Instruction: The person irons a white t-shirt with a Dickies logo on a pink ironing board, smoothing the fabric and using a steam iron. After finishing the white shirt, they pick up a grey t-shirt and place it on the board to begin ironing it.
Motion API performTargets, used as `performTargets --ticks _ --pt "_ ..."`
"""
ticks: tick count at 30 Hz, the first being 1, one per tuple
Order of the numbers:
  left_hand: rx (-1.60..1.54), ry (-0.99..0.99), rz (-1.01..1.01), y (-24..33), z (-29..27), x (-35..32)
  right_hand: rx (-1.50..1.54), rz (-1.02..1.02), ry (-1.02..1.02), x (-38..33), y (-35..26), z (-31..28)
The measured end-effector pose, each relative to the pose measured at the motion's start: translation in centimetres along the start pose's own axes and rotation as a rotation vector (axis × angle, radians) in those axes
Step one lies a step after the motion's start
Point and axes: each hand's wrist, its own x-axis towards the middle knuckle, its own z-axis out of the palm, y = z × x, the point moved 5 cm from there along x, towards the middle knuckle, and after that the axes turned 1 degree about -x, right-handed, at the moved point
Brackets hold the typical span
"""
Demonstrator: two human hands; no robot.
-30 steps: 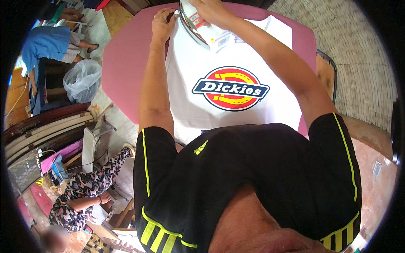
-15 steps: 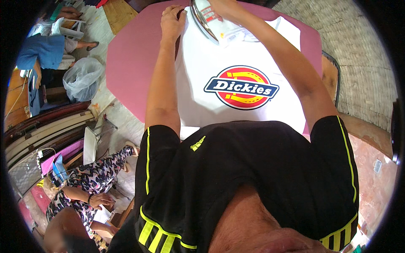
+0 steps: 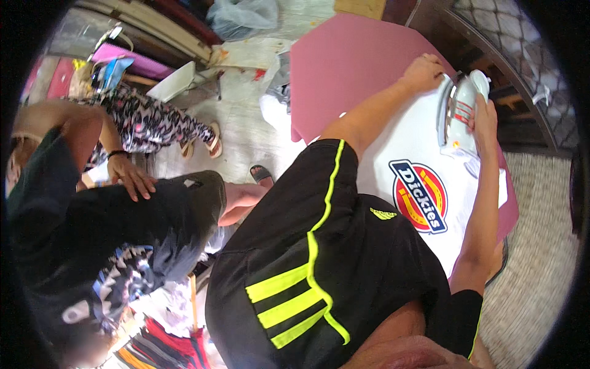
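Observation:
My right hand is closed around a white clothes iron with a shiny metal rim, at the far end of a white cloth that looks like a T-shirt. The iron rests on or just above the fabric; I cannot tell which. A red, yellow and dark blue printed emblem is on the cloth nearer my body. Beside the iron, my left hand lies at the cloth's far left edge, fingers bent over the pink-covered table and not wrapped round anything. My torso hides the cloth's near part.
Close on my left stands a person in dark clothes, and behind is another in patterned trousers. A dark metal-framed mesh panel borders the table's far right. A clear plastic bag lies on the floor at the back.
My view has swung left, so the table now sits to the right and tilted. The person in dark clothes shows much more. My right hand still grips the iron, near my left hand.

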Motion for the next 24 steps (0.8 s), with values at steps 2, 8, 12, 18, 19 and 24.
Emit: performTargets --ticks 2,8,12,18,19,24 --pt "0.003 0.044 0.002 -0.3 -0.5 0.0 0.016 0.0 -0.022 0.3 -0.4 0.7" --pt "0.068 0.089 0.007 0.2 -1.9 1.1 0.058 -0.045 -0.063 1.8 -1.2 0.5" --pt "0.08 0.094 -0.008 -0.8 -1.0 1.1 0.081 -0.016 -0.095 1.6 -1.3 0.9" --pt "0.128 0.012 -0.031 -1.6 0.9 1.3 0.049 0.008 -0.051 1.7 -0.4 0.5" --pt "0.131 0.002 -0.045 -1.6 1.4 1.4 0.086 0.008 -0.073 1.6 -0.5 0.6" --pt "0.173 0.014 -0.075 -1.4 2.3 2.9 0.01 -0.054 -0.133 4.4 1.1 -0.5"
